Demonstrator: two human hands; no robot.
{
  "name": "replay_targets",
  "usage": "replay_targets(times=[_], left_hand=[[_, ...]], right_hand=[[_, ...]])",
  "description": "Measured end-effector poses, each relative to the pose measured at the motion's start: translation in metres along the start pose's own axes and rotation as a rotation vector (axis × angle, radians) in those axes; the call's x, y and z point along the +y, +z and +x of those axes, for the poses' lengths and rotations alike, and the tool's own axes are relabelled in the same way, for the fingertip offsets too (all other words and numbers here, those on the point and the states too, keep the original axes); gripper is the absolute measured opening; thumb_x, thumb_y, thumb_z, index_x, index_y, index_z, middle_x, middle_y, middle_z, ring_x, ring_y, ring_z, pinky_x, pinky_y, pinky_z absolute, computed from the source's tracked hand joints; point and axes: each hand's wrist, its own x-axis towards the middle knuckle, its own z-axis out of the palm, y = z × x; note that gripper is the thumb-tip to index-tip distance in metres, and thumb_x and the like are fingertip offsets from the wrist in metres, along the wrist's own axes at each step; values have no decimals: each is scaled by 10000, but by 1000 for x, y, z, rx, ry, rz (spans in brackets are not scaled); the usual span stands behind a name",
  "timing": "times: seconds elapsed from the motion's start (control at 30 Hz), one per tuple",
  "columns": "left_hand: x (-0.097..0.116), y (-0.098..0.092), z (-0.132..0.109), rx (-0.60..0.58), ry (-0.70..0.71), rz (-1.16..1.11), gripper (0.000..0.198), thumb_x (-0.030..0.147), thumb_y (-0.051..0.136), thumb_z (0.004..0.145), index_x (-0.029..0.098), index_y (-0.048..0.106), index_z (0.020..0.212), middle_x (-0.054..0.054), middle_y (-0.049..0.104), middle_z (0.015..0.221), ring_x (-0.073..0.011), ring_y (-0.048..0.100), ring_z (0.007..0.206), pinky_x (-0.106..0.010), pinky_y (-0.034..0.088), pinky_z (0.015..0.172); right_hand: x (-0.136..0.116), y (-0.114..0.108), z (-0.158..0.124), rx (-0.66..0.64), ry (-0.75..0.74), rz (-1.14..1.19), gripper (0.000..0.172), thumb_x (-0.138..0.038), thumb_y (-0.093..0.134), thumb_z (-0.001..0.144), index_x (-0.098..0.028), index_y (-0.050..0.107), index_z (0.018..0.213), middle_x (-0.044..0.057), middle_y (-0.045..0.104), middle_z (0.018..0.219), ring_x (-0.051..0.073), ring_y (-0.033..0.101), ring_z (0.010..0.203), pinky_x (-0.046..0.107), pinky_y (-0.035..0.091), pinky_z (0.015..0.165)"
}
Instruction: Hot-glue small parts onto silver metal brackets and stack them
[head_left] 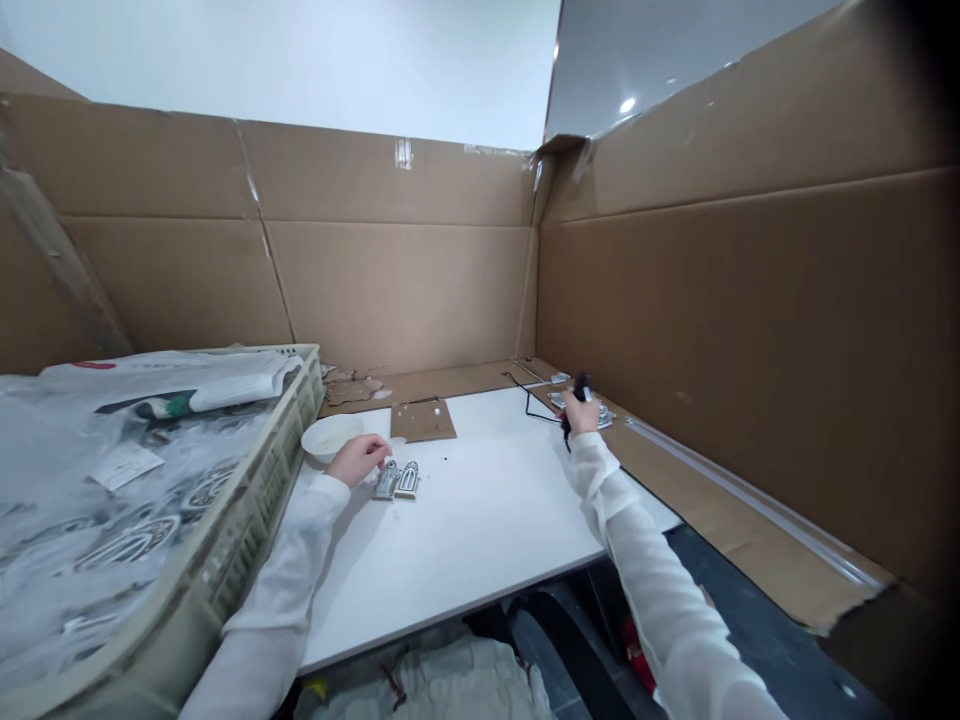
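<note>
Pale-green plastic crate [251, 525] flanks the left hand [361, 459], likely for reach; whether that hand, near two silvery arched plaques [406, 481], pinches anything is unclear; right hand [581, 413] clamps black corded tool [583, 384].

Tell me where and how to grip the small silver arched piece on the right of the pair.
Probably pinch the right-hand small silver arched piece by its rounded far end and straight near end, coming from above right: its left edge lies close to the other silver arched piece, while its right side is open.
</note>
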Motion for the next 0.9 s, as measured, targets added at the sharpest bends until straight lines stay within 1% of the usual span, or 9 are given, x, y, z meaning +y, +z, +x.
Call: replay_targets(times=[0.03, 0.2, 0.3, 0.4, 0.53, 0.7, 0.77, 0.83, 0.9], left_hand=[[1, 2, 0, -25, -4, -28, 241, 379, 458, 694, 164, 565, 664, -15, 583, 530, -156, 506, 524, -261, 370, 551], [4, 10, -1, -91, 10, -248, 253, 420, 498, 665, 170, 531, 649, 13, 545, 503, -127, 460, 487, -238, 344, 501], [5, 18, 0, -49, -1, -333, 256, 423, 517, 654, 167, 525, 651, 16, 546, 514, -124, 468, 497, -232, 349, 502], [6, 25, 1, 53, -13, -402, 256, 412, 514, 663, 158, 542, 674, 7, 561, 548, -123, 481, 515, -232, 362, 519], [8, 31, 0, 132, -22, -439, 296, 425, 523, 677, 141, 581, 736, -11, 596, 606, -119, 478, 519, -233, 362, 521], [14, 35, -2, 57, -11, -428, 376, 475, 506, 693, 128, 590, 812, -71, 650, 726, -162, 554, 651, -265, 418, 634], [14, 31, -4, 5, 5, -317, 421, 499, 452, 718, 129, 588, 864, -88, 650, 778, -180, 567, 692, -283, 424, 667], [13, 24, -8, 0, 11, -66, 459, 517, 451, 708, 136, 587, 926, -98, 636, 843, -204, 570, 748, -306, 417, 708], [11, 14, -14, 4, -59, 235, 530, 544, 558, 606, 146, 586, 955, -113, 612, 905, -250, 561, 820, -334, 403, 738]], right_hand=[[-7, 10, -17, -96, -15, 48, 170, -286, 555, 684, -133, 553, 758, -28, 467, 423, 127, 477, 357, 225, 370, 367], [-47, 67, -120, -942, -262, 138, 261, -412, 601, 672, -162, 551, 727, -29, 498, 509, 92, 465, 396, 203, 349, 372], [-62, 89, -165, -1140, -294, 118, 258, -417, 594, 681, -167, 533, 658, -49, 444, 460, 75, 416, 365, 201, 323, 368], [-62, 97, -182, -1094, -293, 165, 233, -393, 584, 688, -164, 545, 668, -53, 436, 450, 71, 400, 374, 202, 321, 386], [-45, 100, -178, -959, -236, 198, 266, -427, 559, 709, -162, 564, 734, -42, 461, 462, 85, 421, 417, 204, 343, 418], [-29, 107, -172, -1025, -140, 203, 305, -464, 542, 720, -161, 542, 682, -27, 473, 485, 80, 410, 412, 204, 336, 404], [-31, 106, -171, -1024, -151, 187, 288, -443, 544, 719, -159, 542, 667, -22, 476, 494, 82, 413, 421, 202, 332, 401], [-35, 103, -170, -995, -168, 168, 267, -419, 540, 719, -162, 539, 647, -21, 474, 494, 83, 416, 431, 203, 334, 406], [-40, 97, -168, -958, -181, 163, 255, -407, 537, 718, -168, 530, 629, -25, 466, 490, 85, 415, 435, 205, 340, 413]])
